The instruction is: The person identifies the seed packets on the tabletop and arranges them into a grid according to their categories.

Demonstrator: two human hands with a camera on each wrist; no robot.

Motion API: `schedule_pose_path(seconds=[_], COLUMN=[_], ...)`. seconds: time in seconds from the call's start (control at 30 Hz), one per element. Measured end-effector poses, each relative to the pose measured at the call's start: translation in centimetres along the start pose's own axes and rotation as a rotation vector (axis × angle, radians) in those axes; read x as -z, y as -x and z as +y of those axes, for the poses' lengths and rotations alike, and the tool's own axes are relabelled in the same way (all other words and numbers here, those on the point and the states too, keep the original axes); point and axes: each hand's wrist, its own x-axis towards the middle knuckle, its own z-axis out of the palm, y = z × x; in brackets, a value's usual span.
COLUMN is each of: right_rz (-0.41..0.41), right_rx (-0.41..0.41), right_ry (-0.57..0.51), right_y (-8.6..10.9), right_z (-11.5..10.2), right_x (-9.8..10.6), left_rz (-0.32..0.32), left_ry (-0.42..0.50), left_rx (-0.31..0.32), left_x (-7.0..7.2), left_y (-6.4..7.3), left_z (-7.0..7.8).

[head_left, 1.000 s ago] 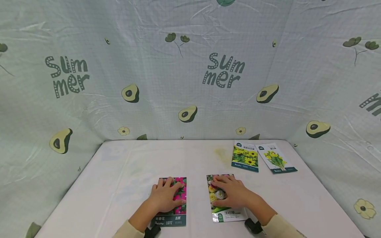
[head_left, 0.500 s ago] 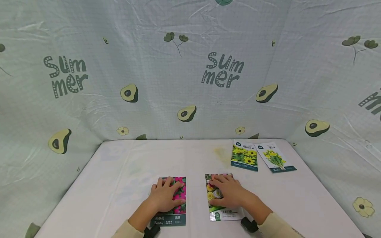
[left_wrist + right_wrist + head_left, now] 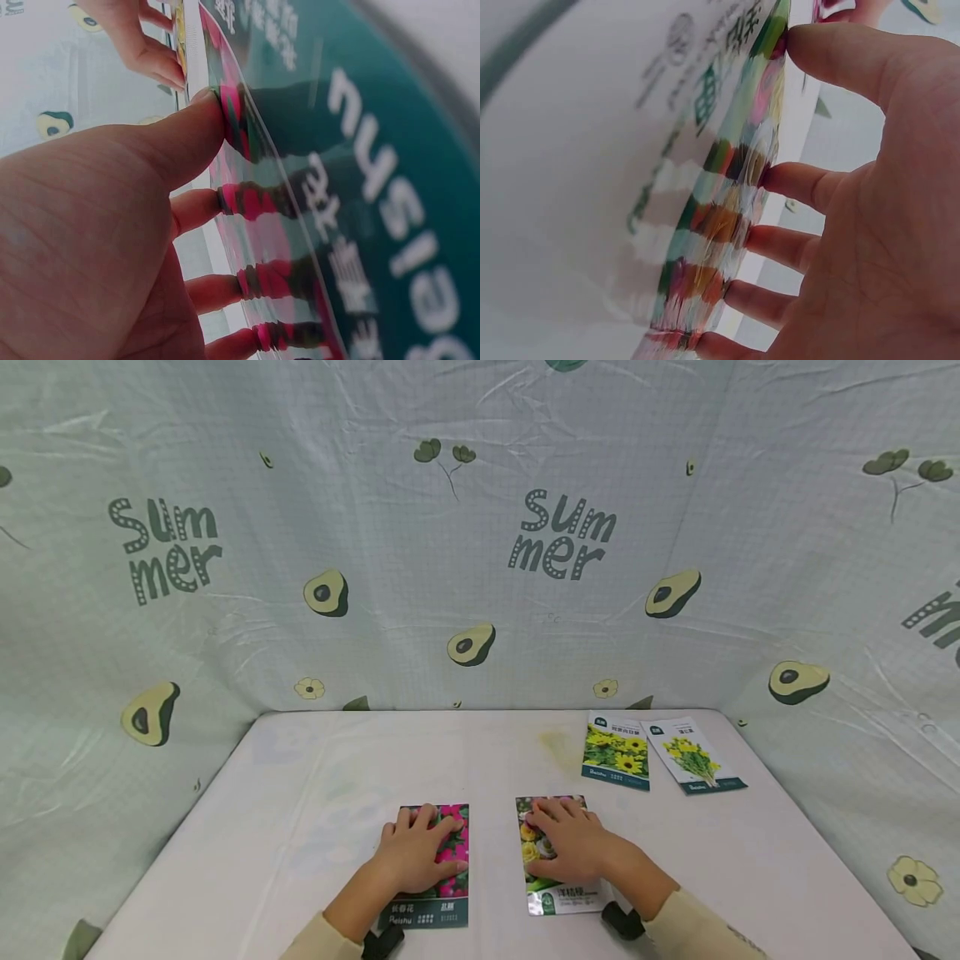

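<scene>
My left hand (image 3: 415, 857) rests its spread fingertips on a seed packet (image 3: 442, 913) printed with pink flowers and a dark teal band along its lower edge. In the left wrist view the thumb and fingers touch the glossy face of that packet (image 3: 255, 217). To the right, my right hand (image 3: 576, 846) presses its fingertips on another seed packet (image 3: 558, 903), which shows mixed roses and a white lower band. The right wrist view has the fingertips on the slightly wrinkled flower picture of this packet (image 3: 724, 202). Both packets lie flat, side by side with a gap between.
At the back right of the white table (image 3: 360, 760) lie two more seed packets: one with yellow daisy-like flowers (image 3: 617, 752), one with a yellow bouquet (image 3: 693, 758). A patterned cloth (image 3: 390, 527) hangs behind the table.
My right hand and the rose packet under it have slid a little to the left, closer to the pink-flower packet. My left hand has stayed in place.
</scene>
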Motion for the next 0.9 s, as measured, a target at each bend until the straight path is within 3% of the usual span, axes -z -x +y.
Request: schedule_pose_path(seconds=[0.33,0.9], right_rz=[0.004,0.018], right_rx=[0.05,0.061], right_ry=[-0.015,-0.024], right_y=[-0.09,-0.35], right_z=[-0.09,-0.58], right_x=[0.23,-0.1], left_rz=[-0.005,-0.008], left_ry=[0.0,0.018], left_rx=[0.005,0.004], left_x=[-0.1,0.15], left_y=[-0.11,0.07], left_z=[0.04,0.24])
